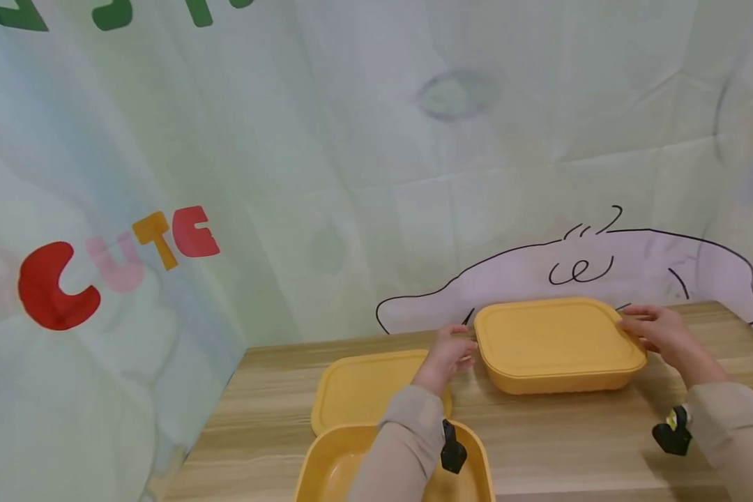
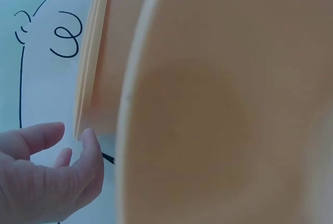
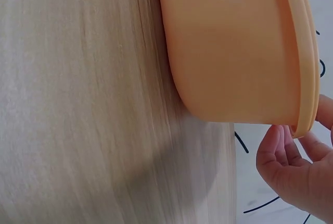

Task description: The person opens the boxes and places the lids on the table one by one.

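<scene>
A yellow food container with its lid on [image 1: 561,341] sits toward the back right of the wooden table. At its left end is my left hand [image 1: 447,354], thumb and fingers apart, holding nothing. The left wrist view puts those fingertips [image 2: 89,136] right by the corner of the container's rim. My right hand [image 1: 664,338] is at the right end of the container. In the right wrist view the right hand's fingers [image 3: 271,153] curl round the lid's rim [image 3: 307,86], some beneath it and one above.
An uncovered yellow container [image 1: 334,464] stands at the near edge under my left forearm. Behind it lies a loose yellow lid [image 1: 367,390]. A printed curtain [image 1: 351,174] with coloured letters hangs behind the wooden table [image 1: 558,446].
</scene>
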Motion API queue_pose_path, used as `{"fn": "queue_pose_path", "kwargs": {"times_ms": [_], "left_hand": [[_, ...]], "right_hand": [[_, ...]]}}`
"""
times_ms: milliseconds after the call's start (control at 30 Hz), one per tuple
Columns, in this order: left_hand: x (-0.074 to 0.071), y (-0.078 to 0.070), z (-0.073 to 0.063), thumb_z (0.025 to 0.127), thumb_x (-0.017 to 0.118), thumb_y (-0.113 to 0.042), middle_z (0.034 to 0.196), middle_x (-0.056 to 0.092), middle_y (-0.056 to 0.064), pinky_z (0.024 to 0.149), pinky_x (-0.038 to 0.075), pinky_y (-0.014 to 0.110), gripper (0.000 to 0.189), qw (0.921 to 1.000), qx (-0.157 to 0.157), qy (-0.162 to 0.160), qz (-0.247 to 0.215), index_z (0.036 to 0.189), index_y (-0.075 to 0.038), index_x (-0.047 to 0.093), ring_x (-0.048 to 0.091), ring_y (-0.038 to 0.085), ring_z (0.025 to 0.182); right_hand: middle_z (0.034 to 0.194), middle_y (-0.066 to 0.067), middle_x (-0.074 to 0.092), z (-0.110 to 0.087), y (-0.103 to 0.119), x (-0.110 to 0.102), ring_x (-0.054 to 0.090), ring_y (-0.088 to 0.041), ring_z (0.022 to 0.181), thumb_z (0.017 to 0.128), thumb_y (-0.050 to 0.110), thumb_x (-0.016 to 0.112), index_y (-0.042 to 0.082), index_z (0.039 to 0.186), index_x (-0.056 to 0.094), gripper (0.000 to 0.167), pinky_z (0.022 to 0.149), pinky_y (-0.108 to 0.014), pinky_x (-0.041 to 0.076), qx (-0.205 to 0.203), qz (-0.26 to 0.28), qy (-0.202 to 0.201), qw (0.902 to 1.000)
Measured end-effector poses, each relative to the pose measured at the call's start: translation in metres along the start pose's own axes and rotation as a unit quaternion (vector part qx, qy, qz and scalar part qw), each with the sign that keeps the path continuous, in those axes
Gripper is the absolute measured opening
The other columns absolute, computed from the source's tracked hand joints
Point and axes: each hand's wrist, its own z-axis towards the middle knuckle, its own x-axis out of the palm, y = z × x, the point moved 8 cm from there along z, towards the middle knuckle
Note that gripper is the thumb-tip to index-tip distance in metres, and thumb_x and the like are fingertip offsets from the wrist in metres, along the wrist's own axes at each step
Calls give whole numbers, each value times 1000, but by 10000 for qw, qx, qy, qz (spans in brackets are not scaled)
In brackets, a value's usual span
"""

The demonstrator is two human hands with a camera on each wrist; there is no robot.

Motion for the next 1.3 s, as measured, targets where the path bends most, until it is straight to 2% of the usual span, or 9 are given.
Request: {"fn": "queue_pose_path", "kwargs": {"times_ms": [167,300,400,667,833,900,1033,1133,1300], "left_hand": [[2,9,18,79,59,11,78,50,8,61,52,26,40,10000,22,-65,23,117,-1,53,48,15,68],[3,42,64,76,66,7,79,51,11,58,53,30,39,9997,246,-27,-67,111,-10,58,50,18,67],[4,58,86,75,67,7,78,49,11,55,53,32,39,9993,346,-30,-104,108,-11,57,49,18,63],[8,23,31,77,62,10,84,52,11,68,54,35,41,9997,150,-129,-164,115,-4,53,54,17,70],[12,18,20,82,61,7,91,53,12,72,53,35,43,9997,-25,-222,-71,123,2,48,56,19,74],[16,20,26,83,63,5,92,53,12,68,53,34,45,9995,166,-286,18,125,0,46,56,19,72],[20,62,82,81,68,1,87,53,13,53,49,29,42,9982,560,-177,-114,117,-4,47,55,16,61],[18,69,90,79,68,4,82,51,11,47,44,24,40,9990,363,-133,-211,113,-3,48,48,12,52],[15,25,28,82,58,13,83,49,12,49,40,19,36,9993,7,-356,62,115,4,46,41,10,52]], "right_hand": [[80,16,52,3,1,0,52,1,68,90,23,60,-20,123,35,59,62,-23,50,17,-217,-110,9997],[82,12,52,4,2,2,51,-1,69,90,25,61,-19,125,36,61,62,-23,50,63,-344,-190,9992],[84,9,53,4,2,3,51,-3,70,90,24,61,-18,125,37,60,62,-24,50,139,-378,-201,9990],[86,1,56,1,4,6,52,-6,68,88,20,63,-19,124,37,59,60,-25,50,227,-377,-217,9988],[78,7,55,1,2,7,53,-6,65,87,16,63,-19,125,35,59,59,-26,51,292,-264,-225,9990],[79,6,56,1,1,7,54,-5,65,86,16,63,-19,126,35,59,59,-26,51,312,-261,-224,9989],[82,3,57,2,2,9,54,-6,66,86,16,64,-18,127,35,61,60,-26,52,344,-289,-192,9988],[84,-1,57,1,3,9,54,-7,66,86,15,64,-18,127,34,61,60,-26,52,379,-308,-182,9986],[92,-17,57,0,6,11,55,-8,65,86,11,63,-20,125,34,58,59,-27,52,358,-334,-193,9986]]}}
